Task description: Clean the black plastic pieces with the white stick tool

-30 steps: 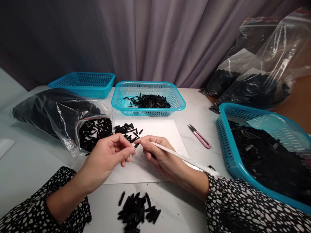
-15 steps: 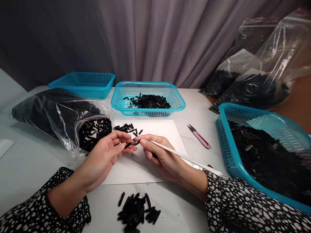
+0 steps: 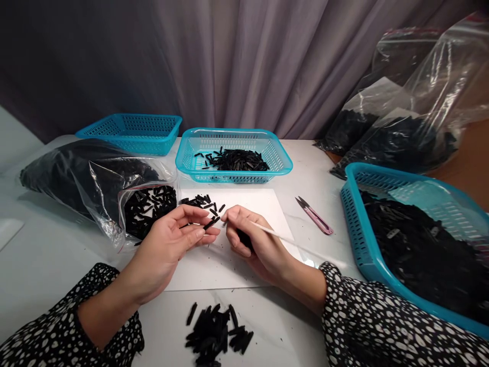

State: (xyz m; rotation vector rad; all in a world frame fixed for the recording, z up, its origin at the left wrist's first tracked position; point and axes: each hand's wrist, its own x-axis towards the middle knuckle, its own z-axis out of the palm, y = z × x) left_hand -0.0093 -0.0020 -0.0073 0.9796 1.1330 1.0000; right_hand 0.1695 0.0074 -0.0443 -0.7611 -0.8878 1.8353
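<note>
Between the thumb and fingers of my left hand (image 3: 168,250) is a small black strip (image 3: 211,223), its far end pointing toward the right hand. My right hand (image 3: 263,247) grips a thin white stick (image 3: 272,232) like a pen, its tail running back past the wrist. Something black (image 3: 243,238) is tucked in the curled fingers of that hand; its kind cannot be made out. Both hands hover over a white sheet (image 3: 217,272), close together but apart. Loose black strips (image 3: 197,201) lie just beyond them, and a heap of similar strips (image 3: 209,334) sits nearer me.
At left a clear zip bag (image 3: 91,171) spills black strips. Blue baskets stand at back left (image 3: 168,145), in the middle (image 3: 233,131) and at right (image 3: 349,219); the latter two hold black pieces. Pink-handled thread snips (image 3: 315,216) lie right of the sheet. Filled bags (image 3: 405,132) stand behind.
My right hand has drawn slightly to the right, away from the left, and the stick has moved with it. The left hand has shifted a little right and still holds a strip.
</note>
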